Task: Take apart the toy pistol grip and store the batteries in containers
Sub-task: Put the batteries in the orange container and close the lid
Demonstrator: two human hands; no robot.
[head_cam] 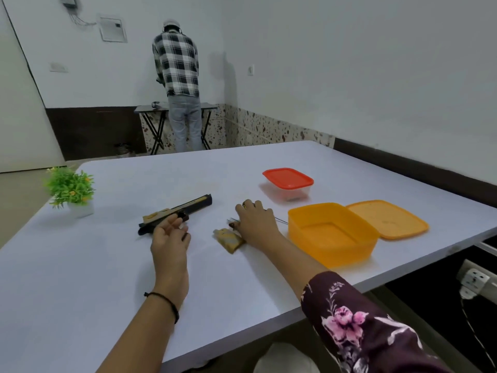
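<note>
From my remote seat, the white table (107,278) fills the view. An open orange box (333,254) stands at its right edge, with its lid (387,219) lying flat just beyond and touching it. Behind them sits a clear box (287,179) closed with a red lid. A small potted plant (70,188) marks the far left corner. The pistol (193,203) lies on its side left of centre, its muzzle pointing away and to the right. My left hand (169,238) reaches its rear end, fingers loose and parted from the thumb, fingertips touching the pistol and clasping nothing. My right hand (256,224) lies palm down between the pistol and the orange box, covering a thin metal tool (281,220); I cannot tell whether it grips it. A tan grip piece (228,239) lies on the table between both hands, just beside the right wrist.
</note>
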